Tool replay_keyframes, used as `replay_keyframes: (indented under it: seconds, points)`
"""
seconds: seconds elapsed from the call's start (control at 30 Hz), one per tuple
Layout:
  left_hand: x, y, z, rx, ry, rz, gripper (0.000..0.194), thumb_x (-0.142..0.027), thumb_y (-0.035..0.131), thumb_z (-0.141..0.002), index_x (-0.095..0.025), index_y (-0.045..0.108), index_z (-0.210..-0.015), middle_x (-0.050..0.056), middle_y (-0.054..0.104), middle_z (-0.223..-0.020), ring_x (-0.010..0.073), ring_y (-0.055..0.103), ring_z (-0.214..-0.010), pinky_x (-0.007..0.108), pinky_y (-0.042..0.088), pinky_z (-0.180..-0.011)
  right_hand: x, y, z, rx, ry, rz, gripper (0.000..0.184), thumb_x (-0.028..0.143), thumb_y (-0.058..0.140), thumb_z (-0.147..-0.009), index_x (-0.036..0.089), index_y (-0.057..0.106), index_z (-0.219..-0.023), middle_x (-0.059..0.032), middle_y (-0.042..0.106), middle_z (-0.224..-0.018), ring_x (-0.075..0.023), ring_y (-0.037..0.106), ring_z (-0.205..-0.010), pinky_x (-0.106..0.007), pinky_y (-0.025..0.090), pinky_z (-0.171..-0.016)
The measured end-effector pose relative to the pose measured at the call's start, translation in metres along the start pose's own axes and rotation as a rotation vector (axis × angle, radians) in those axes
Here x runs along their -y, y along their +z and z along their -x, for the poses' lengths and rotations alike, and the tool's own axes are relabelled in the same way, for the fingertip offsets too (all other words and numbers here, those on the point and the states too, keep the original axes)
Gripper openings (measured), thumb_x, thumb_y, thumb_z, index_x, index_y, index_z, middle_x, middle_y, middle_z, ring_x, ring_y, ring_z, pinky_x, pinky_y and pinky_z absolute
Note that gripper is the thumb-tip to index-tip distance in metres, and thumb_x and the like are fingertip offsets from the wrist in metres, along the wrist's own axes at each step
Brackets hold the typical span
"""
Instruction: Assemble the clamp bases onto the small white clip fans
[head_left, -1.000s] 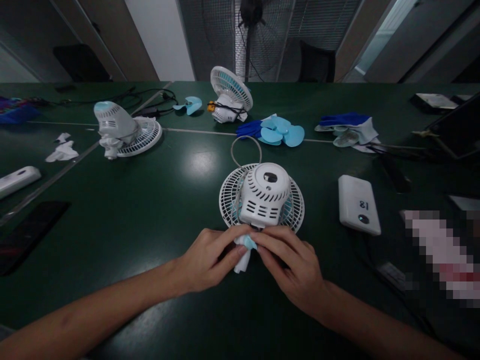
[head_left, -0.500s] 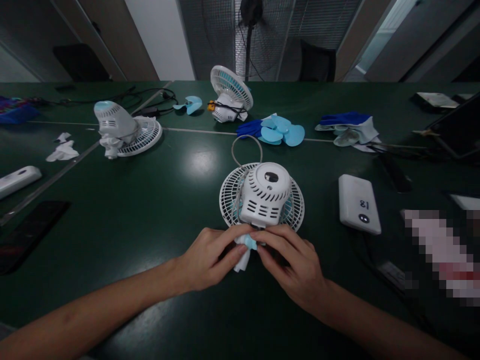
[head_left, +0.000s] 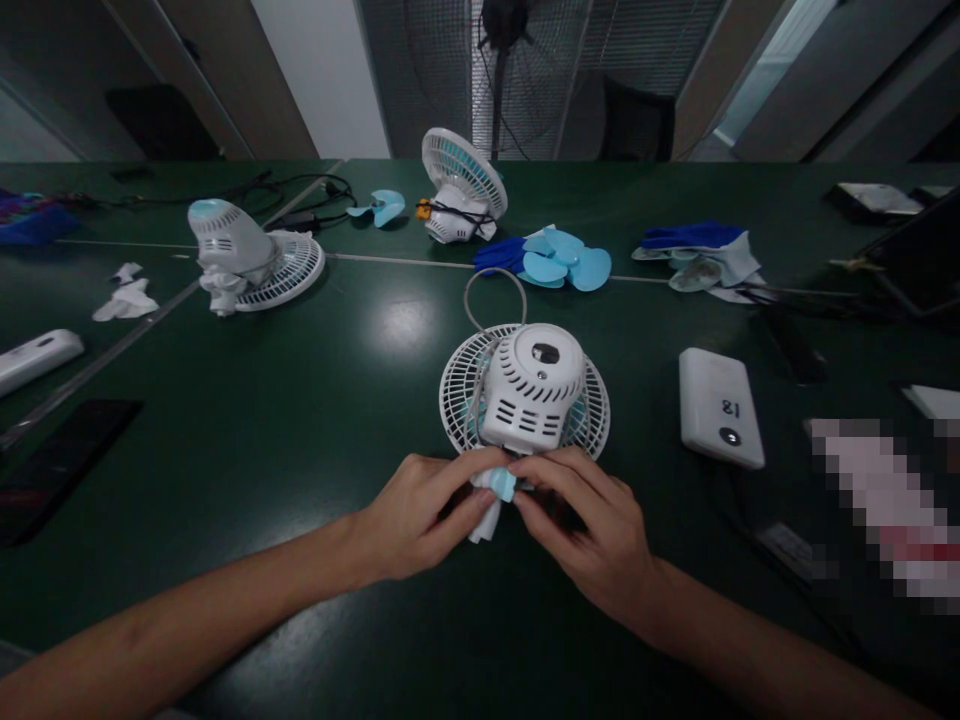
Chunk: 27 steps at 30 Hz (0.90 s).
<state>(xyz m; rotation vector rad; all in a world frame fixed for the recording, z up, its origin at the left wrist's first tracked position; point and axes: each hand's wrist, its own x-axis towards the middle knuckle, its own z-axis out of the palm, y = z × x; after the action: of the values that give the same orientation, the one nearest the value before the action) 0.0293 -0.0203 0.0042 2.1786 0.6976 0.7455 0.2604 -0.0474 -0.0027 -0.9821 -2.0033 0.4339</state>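
A small white electric fan [head_left: 536, 385] lies face down on its round grille [head_left: 459, 385], motor housing up. At its near end sits a small light blue knob-like piece [head_left: 501, 484], beside a white clip-like part [head_left: 486, 522]. My left hand [head_left: 424, 515] pinches the blue piece from the left with thumb and forefinger. From the right, my right hand [head_left: 589, 520] has its thumb and fingers drawn together at the end of the blue piece. What lies between those right fingertips is too small and hidden to name. A grey cable loop [head_left: 495, 285] rises behind the housing.
Behind stand a second fan [head_left: 236, 245] and a third [head_left: 459, 195]. Light blue fan blades [head_left: 566, 260] lie by blue-and-white gloves [head_left: 694, 250]. A white power bank [head_left: 720, 408] is at right, a dark phone [head_left: 60, 465] at left, crumpled white scraps [head_left: 126, 298] beyond it.
The right fingertips have shifted slightly right, and more of the light blue piece shows between the hands. My left hand and the fan stay nearly where they were.
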Motion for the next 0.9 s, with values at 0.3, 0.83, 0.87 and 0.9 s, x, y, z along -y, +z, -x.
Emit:
replay_keyframes:
  seconds: [0.3, 0.83, 0.87, 0.9]
  points:
    - [0.0008, 0.0006, 0.0007, 0.021, -0.028, 0.018, 0.027, -0.027, 0.045, -0.109, -0.017, 0.052, -0.133, 0.002, 0.066, -0.084, 0.012, 0.061, -0.065, 0.024, 0.05, -0.062, -0.0007, 0.0014, 0.0002, -0.043, 0.021, -0.074, 0.015, 0.018, 0.071, -0.096, 0.02, 0.066, -0.111, -0.0009, 0.069, -0.093, -0.0105, 0.065, -0.072, -0.024, 0.05, -0.06]
    - [0.0022, 0.0011, 0.002, 0.016, -0.019, 0.011, 0.028, -0.025, 0.048, -0.108, -0.018, 0.052, -0.134, 0.001, 0.067, -0.085, 0.0117, 0.061, -0.066, 0.023, 0.048, -0.062, -0.0065, 0.0022, 0.0013, -0.035, -0.021, -0.133, 0.008, 0.01, 0.069, -0.094, 0.017, 0.068, -0.098, -0.0008, 0.068, -0.082, -0.0101, 0.063, -0.064, -0.024, 0.047, -0.056]
    - [0.0022, 0.001, 0.0021, 0.017, -0.016, 0.015, 0.028, -0.024, 0.047, -0.108, -0.018, 0.052, -0.135, 0.001, 0.067, -0.085, 0.0117, 0.061, -0.066, 0.023, 0.049, -0.062, -0.0062, 0.0019, 0.0011, -0.035, -0.029, -0.133, 0.007, 0.01, 0.069, -0.094, 0.017, 0.068, -0.097, -0.0008, 0.068, -0.08, -0.01, 0.063, -0.064, -0.024, 0.047, -0.055]
    - [0.0022, 0.0009, 0.0023, 0.019, -0.012, 0.015, 0.028, -0.024, 0.047, -0.108, -0.018, 0.051, -0.135, 0.001, 0.067, -0.086, 0.0119, 0.062, -0.067, 0.023, 0.049, -0.063, -0.0059, 0.0015, 0.001, -0.036, -0.037, -0.131, 0.007, 0.01, 0.069, -0.094, 0.016, 0.068, -0.096, -0.0008, 0.068, -0.079, -0.0099, 0.063, -0.063, -0.024, 0.046, -0.055]
